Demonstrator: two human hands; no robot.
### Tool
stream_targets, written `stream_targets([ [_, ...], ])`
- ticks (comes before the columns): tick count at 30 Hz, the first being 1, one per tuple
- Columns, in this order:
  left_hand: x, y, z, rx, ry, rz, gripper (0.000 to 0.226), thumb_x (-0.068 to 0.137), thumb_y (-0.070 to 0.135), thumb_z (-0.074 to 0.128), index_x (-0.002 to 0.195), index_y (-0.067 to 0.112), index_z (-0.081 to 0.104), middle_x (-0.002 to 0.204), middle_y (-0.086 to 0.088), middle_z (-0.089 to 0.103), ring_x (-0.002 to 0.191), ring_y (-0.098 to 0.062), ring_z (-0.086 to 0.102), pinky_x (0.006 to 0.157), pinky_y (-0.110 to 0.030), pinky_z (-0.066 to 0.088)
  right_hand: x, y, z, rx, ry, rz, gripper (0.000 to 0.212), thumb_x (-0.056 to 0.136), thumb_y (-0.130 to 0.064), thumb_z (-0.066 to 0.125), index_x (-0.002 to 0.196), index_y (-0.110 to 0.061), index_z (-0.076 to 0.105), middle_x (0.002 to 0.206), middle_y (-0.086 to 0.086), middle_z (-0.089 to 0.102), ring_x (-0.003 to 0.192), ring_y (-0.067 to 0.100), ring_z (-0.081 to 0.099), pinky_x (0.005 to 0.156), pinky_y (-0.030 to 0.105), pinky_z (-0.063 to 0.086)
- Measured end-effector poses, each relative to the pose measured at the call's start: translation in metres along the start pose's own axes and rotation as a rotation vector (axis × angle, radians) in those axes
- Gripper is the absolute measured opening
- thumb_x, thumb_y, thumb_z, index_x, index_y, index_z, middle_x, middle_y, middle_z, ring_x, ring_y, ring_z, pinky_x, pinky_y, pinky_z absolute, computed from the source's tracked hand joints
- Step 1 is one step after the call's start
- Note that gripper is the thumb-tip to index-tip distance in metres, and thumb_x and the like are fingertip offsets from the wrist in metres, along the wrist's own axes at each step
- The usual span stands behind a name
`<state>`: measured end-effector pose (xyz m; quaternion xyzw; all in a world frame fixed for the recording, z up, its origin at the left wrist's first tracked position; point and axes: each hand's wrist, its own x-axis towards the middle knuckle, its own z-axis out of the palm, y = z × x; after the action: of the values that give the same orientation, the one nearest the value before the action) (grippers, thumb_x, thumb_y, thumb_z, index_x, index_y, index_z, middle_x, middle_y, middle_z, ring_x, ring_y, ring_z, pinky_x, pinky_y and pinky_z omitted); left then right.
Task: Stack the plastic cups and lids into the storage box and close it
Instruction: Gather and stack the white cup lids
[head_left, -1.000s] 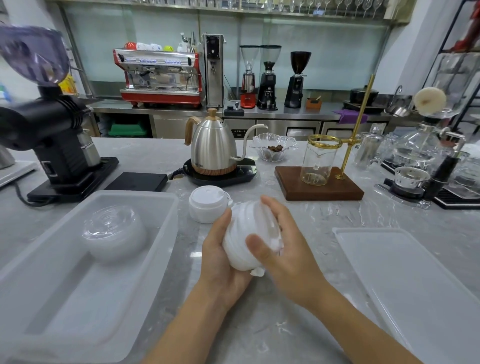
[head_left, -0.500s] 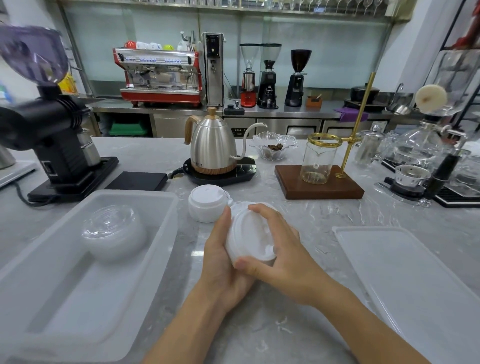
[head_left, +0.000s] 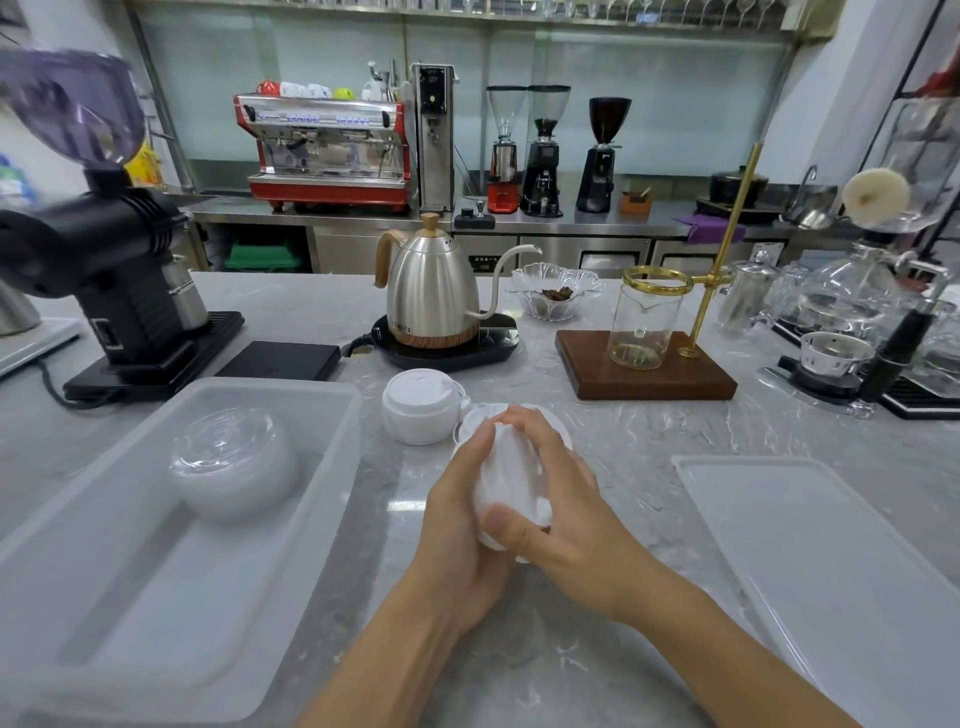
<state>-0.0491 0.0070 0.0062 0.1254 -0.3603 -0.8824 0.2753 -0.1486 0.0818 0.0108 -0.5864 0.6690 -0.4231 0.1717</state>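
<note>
Holding a stack of white lids (head_left: 511, 483) above the counter (head_left: 623, 441), both hands wrap it from either side: the left hand (head_left: 457, 525) cups its left face with fingers curled round the edge, and the right hand (head_left: 561, 514) clamps it with thumb low in front and fingers over the top. A second pile (head_left: 422, 405) of white lids sits on the counter just beyond, near the kettle (head_left: 431, 306). The box (head_left: 332, 415) lies open to the left with clear cups (head_left: 234, 462) already nested inside at its far end; its cover (head_left: 831, 561) rests flat on the right, well apart.

The stack looks loosely nested and slightly fanned, so the main risk is lids sliding apart or one slipping out if either hand loosens during the carry to the box. Squeezing harder could buckle the thin plastic. Swinging left, the stack may clip the box wall or knock the second pile. Set down crooked, it could stand too high for the cover to seat.
</note>
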Motion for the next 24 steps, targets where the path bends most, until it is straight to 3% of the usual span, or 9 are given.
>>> stream_targets([
  [3, -0.001, 0.001, 0.000, -0.068, 0.014, 0.008, 0.054, 0.082, 0.036, 0.065, 0.128, 0.008, 0.068, 0.121, -0.014, 0.066, 0.110, -0.029, 0.067, 0.098, -0.042, 0.052, 0.001, 0.002, 0.001, -0.090, -0.032, -0.122, 0.087, 0.078, -0.084, 0.037, 0.151, -0.044, 0.015, 0.159, -0.035, 0.003, 0.150, -0.007, -0.005, 0.124, 0.038, -0.003],
  [5, 0.000, 0.001, -0.001, -0.096, 0.048, 0.031, 0.049, 0.082, 0.034, 0.063, 0.122, 0.007, 0.072, 0.117, -0.015, 0.069, 0.107, -0.030, 0.068, 0.102, -0.045, 0.048, 0.004, 0.004, 0.003, -0.110, -0.050, -0.129, 0.092, 0.078, -0.085, 0.030, 0.155, -0.037, 0.012, 0.161, -0.033, 0.001, 0.148, -0.009, -0.011, 0.123, 0.037, -0.009],
  [7, 0.002, 0.002, -0.003, -0.102, 0.090, 0.066, 0.047, 0.080, 0.037, 0.061, 0.113, 0.006, 0.075, 0.109, -0.017, 0.072, 0.099, -0.032, 0.070, 0.094, -0.045, 0.051, 0.005, 0.004, 0.005, -0.012, -0.063, -0.105, 0.091, 0.077, -0.085, 0.033, 0.154, -0.039, 0.017, 0.159, -0.034, 0.009, 0.148, -0.012, -0.004, 0.124, 0.030, -0.002],
  [9, 0.004, 0.005, -0.004, -0.087, 0.120, 0.092, 0.052, 0.075, 0.041, 0.064, 0.111, 0.005, 0.072, 0.101, -0.019, 0.070, 0.087, -0.033, 0.069, 0.075, -0.042, 0.056, 0.006, 0.003, 0.002, 0.227, 0.000, -0.059, 0.083, 0.077, -0.082, 0.046, 0.147, -0.039, 0.036, 0.155, -0.028, 0.031, 0.145, -0.011, 0.022, 0.117, 0.016, 0.023],
  [11, 0.006, 0.009, -0.006, -0.104, 0.154, 0.111, 0.051, 0.073, 0.043, 0.062, 0.106, 0.005, 0.067, 0.087, -0.018, 0.066, 0.070, -0.034, 0.061, 0.047, -0.033, 0.050, 0.009, 0.007, -0.003, 0.356, 0.184, -0.021, 0.064, 0.079, -0.066, 0.059, 0.134, -0.033, 0.055, 0.139, -0.017, 0.055, 0.130, -0.005, 0.049, 0.103, 0.013, 0.040],
  [12, 0.006, 0.011, -0.006, -0.105, 0.182, 0.124, 0.048, 0.074, 0.042, 0.060, 0.103, 0.005, 0.066, 0.082, -0.018, 0.064, 0.066, -0.034, 0.058, 0.040, -0.029, 0.046, 0.011, 0.011, -0.005, 0.356, 0.297, -0.013, 0.055, 0.080, -0.056, 0.062, 0.127, -0.029, 0.060, 0.131, -0.014, 0.062, 0.124, -0.001, 0.055, 0.103, 0.018, 0.043],
  [16, 0.006, 0.020, -0.015, -0.103, 0.296, 0.180, 0.039, 0.082, 0.038, 0.057, 0.101, 0.005, 0.067, 0.080, -0.017, 0.063, 0.068, -0.032, 0.060, 0.057, -0.032, 0.046, 0.019, 0.031, -0.004, 0.267, 0.555, 0.140, 0.030, 0.087, -0.018, 0.070, 0.116, -0.021, 0.063, 0.117, -0.009, 0.066, 0.108, 0.009, 0.062, 0.101, 0.043, 0.050],
  [20, 0.009, 0.023, -0.024, -0.083, 0.401, 0.180, 0.040, 0.083, 0.038, 0.060, 0.106, 0.006, 0.067, 0.091, -0.018, 0.063, 0.077, -0.034, 0.060, 0.060, -0.036, 0.048, 0.028, 0.042, -0.001, 0.059, 0.442, 0.276, 0.073, 0.081, -0.024, 0.079, 0.144, -0.022, 0.041, 0.138, -0.010, 0.044, 0.132, 0.012, 0.042, 0.114, 0.032, 0.034],
  [24, 0.013, 0.023, -0.026, -0.096, 0.426, 0.195, 0.048, 0.076, 0.039, 0.065, 0.109, 0.004, 0.065, 0.091, -0.019, 0.059, 0.071, -0.034, 0.058, 0.055, -0.034, 0.048, 0.040, 0.046, 0.003, -0.063, 0.345, 0.318, 0.113, 0.066, -0.052, 0.085, 0.155, -0.025, 0.021, 0.161, -0.004, 0.026, 0.148, 0.016, 0.026, 0.121, 0.040, 0.026],
])
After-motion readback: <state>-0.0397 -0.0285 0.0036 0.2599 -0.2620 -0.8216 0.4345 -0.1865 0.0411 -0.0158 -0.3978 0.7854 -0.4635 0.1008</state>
